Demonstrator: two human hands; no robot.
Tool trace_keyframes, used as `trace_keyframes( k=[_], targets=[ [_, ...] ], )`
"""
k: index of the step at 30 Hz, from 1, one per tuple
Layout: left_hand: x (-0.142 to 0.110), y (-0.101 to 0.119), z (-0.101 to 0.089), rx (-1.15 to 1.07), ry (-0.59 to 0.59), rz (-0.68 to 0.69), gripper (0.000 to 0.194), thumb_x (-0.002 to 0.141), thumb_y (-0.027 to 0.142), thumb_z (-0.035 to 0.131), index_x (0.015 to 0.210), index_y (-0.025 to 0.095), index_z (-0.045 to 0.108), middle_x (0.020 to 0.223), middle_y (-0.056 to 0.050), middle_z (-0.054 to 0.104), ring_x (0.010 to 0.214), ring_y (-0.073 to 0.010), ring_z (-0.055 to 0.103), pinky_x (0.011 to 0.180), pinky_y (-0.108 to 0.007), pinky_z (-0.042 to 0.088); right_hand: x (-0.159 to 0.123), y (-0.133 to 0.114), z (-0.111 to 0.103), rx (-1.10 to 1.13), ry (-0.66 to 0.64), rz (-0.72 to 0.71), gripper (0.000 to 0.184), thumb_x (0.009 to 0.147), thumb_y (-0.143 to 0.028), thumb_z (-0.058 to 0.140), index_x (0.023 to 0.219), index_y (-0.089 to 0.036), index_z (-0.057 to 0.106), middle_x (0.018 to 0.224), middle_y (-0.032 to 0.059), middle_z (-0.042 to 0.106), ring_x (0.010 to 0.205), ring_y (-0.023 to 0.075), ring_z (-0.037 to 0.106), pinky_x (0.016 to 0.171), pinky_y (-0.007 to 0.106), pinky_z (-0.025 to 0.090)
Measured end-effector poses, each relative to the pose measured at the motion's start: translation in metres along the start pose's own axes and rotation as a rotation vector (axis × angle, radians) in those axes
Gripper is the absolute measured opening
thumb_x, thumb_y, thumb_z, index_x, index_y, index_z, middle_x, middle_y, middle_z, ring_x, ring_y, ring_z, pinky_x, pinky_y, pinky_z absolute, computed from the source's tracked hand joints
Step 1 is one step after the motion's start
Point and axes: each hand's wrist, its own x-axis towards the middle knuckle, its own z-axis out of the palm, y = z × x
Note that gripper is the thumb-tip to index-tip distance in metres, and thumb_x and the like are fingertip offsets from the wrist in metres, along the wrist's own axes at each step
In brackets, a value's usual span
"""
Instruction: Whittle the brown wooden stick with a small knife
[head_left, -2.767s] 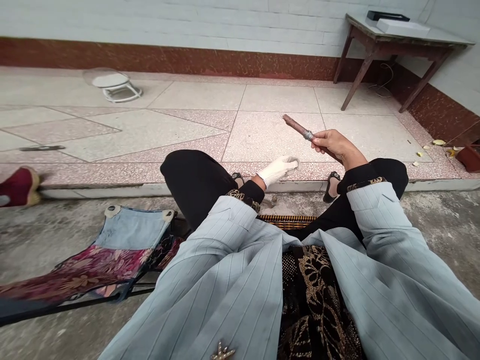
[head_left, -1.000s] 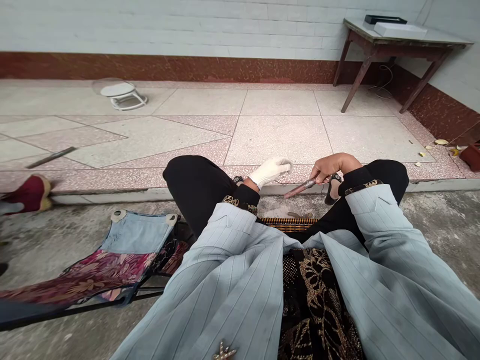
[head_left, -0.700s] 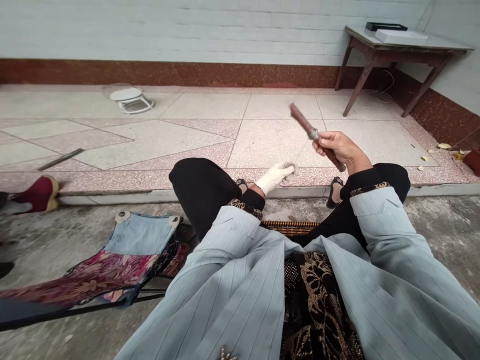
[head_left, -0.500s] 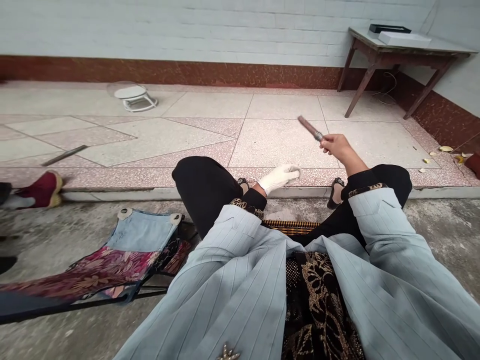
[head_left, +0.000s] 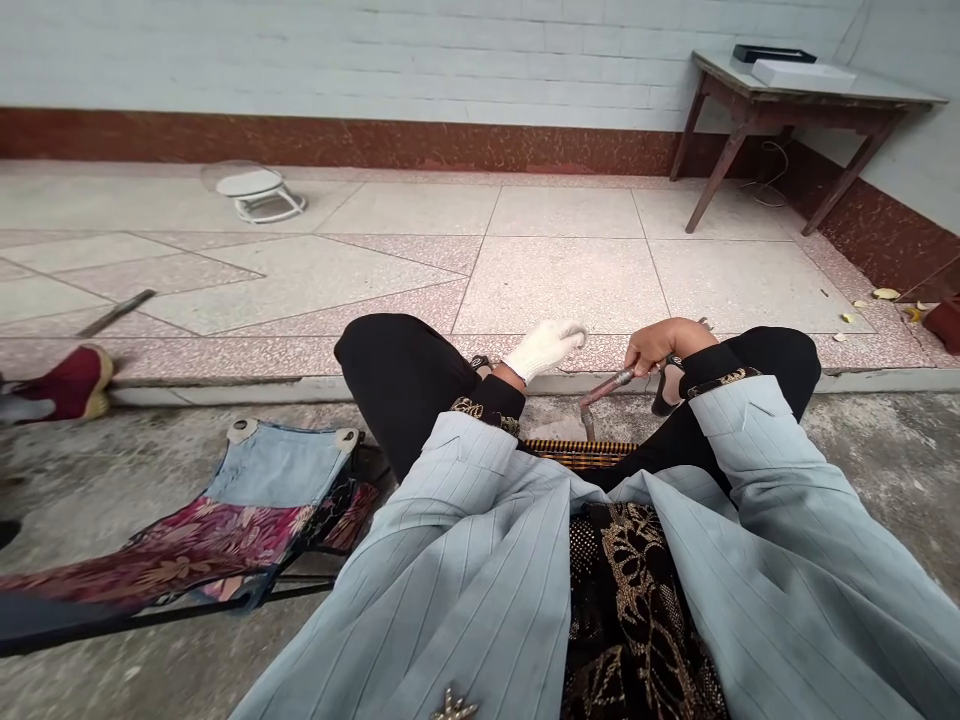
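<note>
My left hand (head_left: 546,350) wears a white knit glove and hovers between my knees, over the step edge. Its fingers are curled closed, and whatever they may hold is hidden. Bare, my right hand (head_left: 658,345) grips a slim brown tool with a silvery band (head_left: 606,388) beside my right knee. The tool slants down to the left and ends in a bent, greyish tip that points towards the ground. A short piece of its other end shows behind the hand. The tool's exact kind is unclear. Under me is the woven edge of a seat (head_left: 581,455).
A folding chair with patterned cloth (head_left: 225,535) stands at my left, near another person's red shoe (head_left: 71,385). A dark strip (head_left: 116,312) lies on the tiled step (head_left: 570,280). Farther back are a white stool (head_left: 259,192) and a wooden table (head_left: 817,95) with two boxes.
My right hand has lowered and turned, swinging the tool from pointing up and away to pointing down left between my knees. The gloved left hand keeps nearly the same place.
</note>
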Motion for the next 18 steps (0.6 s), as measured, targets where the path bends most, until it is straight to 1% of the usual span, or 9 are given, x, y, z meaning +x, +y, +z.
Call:
trace_keyframes(
  k=[1, 3, 4, 5, 6, 9, 11, 14, 18],
  targets=[
    [0.001, 0.0, -0.002, -0.012, 0.012, -0.011, 0.008, 0.073, 0.021, 0.06, 0.067, 0.019, 0.064, 0.064, -0.001, 0.057, 0.065, -0.0146, 0.047, 0.059, -0.025, 0.033, -0.005, 0.0, -0.001, 0.065, -0.042, -0.131, 0.026, 0.076, -0.024, 0.071, 0.099, -0.015, 0.076, 0.067, -0.0003, 0.063, 0.06, 0.0113, 0.051, 0.062, 0.027, 0.04],
    [0.003, -0.002, -0.002, -0.027, 0.03, -0.031, 0.011, 0.077, 0.023, 0.057, 0.07, 0.017, 0.062, 0.062, 0.0, 0.051, 0.06, -0.0128, 0.044, 0.057, -0.025, 0.032, -0.017, 0.0, -0.003, 0.2, -0.018, -0.395, 0.034, 0.076, -0.033, 0.074, 0.105, -0.014, 0.075, 0.073, -0.0003, 0.064, 0.064, 0.0107, 0.051, 0.065, 0.027, 0.04],
    [0.003, -0.003, -0.001, -0.042, 0.029, -0.036, 0.013, 0.08, 0.025, 0.054, 0.072, 0.017, 0.061, 0.06, 0.001, 0.048, 0.057, -0.012, 0.041, 0.056, -0.025, 0.031, -0.023, 0.0, -0.004, 0.271, 0.065, -0.508, 0.036, 0.076, -0.035, 0.074, 0.106, -0.015, 0.074, 0.076, 0.0, 0.065, 0.066, 0.0107, 0.051, 0.067, 0.027, 0.04],
    [0.002, -0.004, 0.001, -0.074, 0.017, -0.037, 0.015, 0.083, 0.027, 0.052, 0.075, 0.017, 0.06, 0.059, 0.002, 0.045, 0.055, -0.0112, 0.039, 0.054, -0.024, 0.03, -0.03, 0.0, -0.005, 0.364, 0.198, -0.595, 0.034, 0.077, -0.036, 0.074, 0.104, -0.015, 0.074, 0.078, 0.0002, 0.064, 0.068, 0.0106, 0.05, 0.068, 0.026, 0.04],
    [0.002, -0.005, 0.004, -0.105, 0.001, -0.04, 0.018, 0.086, 0.03, 0.049, 0.077, 0.017, 0.058, 0.058, 0.003, 0.042, 0.053, -0.0105, 0.036, 0.053, -0.024, 0.028, -0.035, -0.001, -0.006, 0.459, 0.314, -0.636, 0.031, 0.078, -0.035, 0.073, 0.101, -0.015, 0.073, 0.081, 0.0011, 0.064, 0.069, 0.0105, 0.05, 0.068, 0.027, 0.04],
    [-0.001, -0.007, 0.014, -0.222, -0.124, -0.022, 0.021, 0.09, 0.033, 0.045, 0.084, 0.017, 0.057, 0.056, 0.005, 0.038, 0.049, -0.0091, 0.033, 0.05, -0.023, 0.025, -0.041, -0.003, -0.007, 0.697, 0.657, -0.608, 0.019, 0.082, -0.031, 0.069, 0.089, -0.013, 0.07, 0.081, 0.0033, 0.062, 0.067, 0.0103, 0.049, 0.065, 0.027, 0.04],
    [-0.003, -0.004, 0.019, -0.194, -0.153, -0.028, 0.021, 0.09, 0.033, 0.046, 0.083, 0.017, 0.057, 0.055, 0.005, 0.038, 0.048, -0.0083, 0.032, 0.049, -0.023, 0.024, -0.037, -0.003, -0.008, 0.784, 0.804, -0.528, 0.014, 0.084, -0.026, 0.067, 0.085, -0.013, 0.067, 0.078, 0.0039, 0.061, 0.065, 0.0103, 0.049, 0.061, 0.027, 0.039],
    [-0.005, 0.003, 0.021, -0.161, -0.142, -0.031, 0.021, 0.089, 0.032, 0.046, 0.081, 0.016, 0.057, 0.055, 0.005, 0.039, 0.048, -0.0081, 0.031, 0.05, -0.023, 0.023, -0.025, -0.001, -0.01, 0.82, 0.917, -0.41, 0.009, 0.086, -0.019, 0.062, 0.085, -0.012, 0.066, 0.075, 0.0047, 0.061, 0.062, 0.0101, 0.049, 0.057, 0.026, 0.038],
    [-0.006, 0.008, 0.021, -0.065, -0.132, 0.007, 0.019, 0.087, 0.029, 0.047, 0.079, 0.015, 0.058, 0.06, 0.003, 0.045, 0.053, -0.0095, 0.039, 0.055, -0.024, 0.029, -0.011, 0.005, -0.016, 0.747, 0.966, -0.273, 0.014, 0.086, -0.013, 0.057, 0.093, -0.009, 0.068, 0.079, 0.0077, 0.064, 0.062, 0.0104, 0.05, 0.055, 0.025, 0.038]
  ],
)
